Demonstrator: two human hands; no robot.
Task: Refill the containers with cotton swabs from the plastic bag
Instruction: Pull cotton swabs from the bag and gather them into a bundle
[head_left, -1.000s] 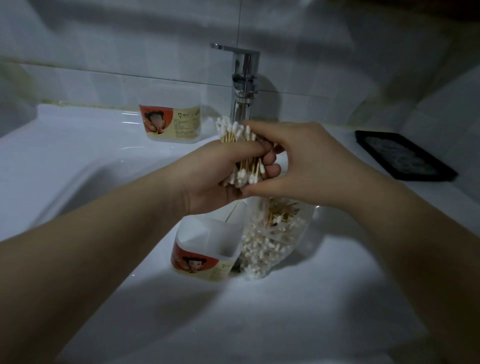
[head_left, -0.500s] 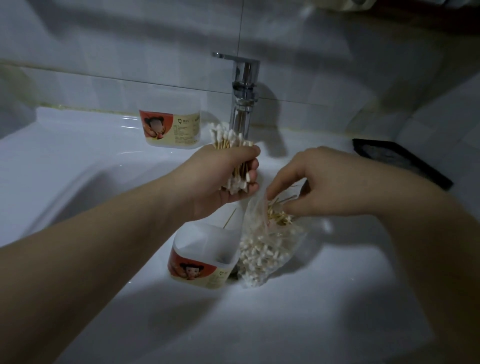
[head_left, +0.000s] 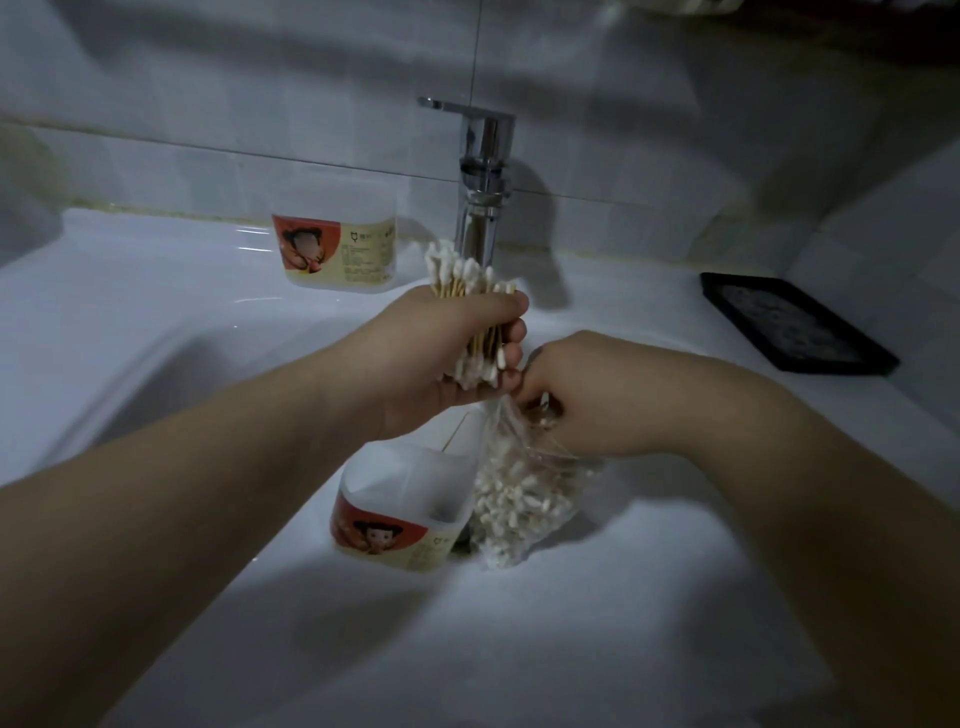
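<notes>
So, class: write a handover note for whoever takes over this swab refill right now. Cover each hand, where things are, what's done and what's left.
Left hand: grips a bundle of cotton swabs above the near container.
Right hand: curled in the mouth of the plastic bag; what it pinches is hidden.
The bag leans against the near container, which looks almost empty. The far container stands beside the faucet; its fill is unclear.
Done: one bundle out.
Left: drop it in, keep refilling.

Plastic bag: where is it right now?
Head view, centre, on the white sink: the plastic bag sits just right of the near open container, with the right hand at its mouth, below the cotton swabs in the left hand.
</notes>
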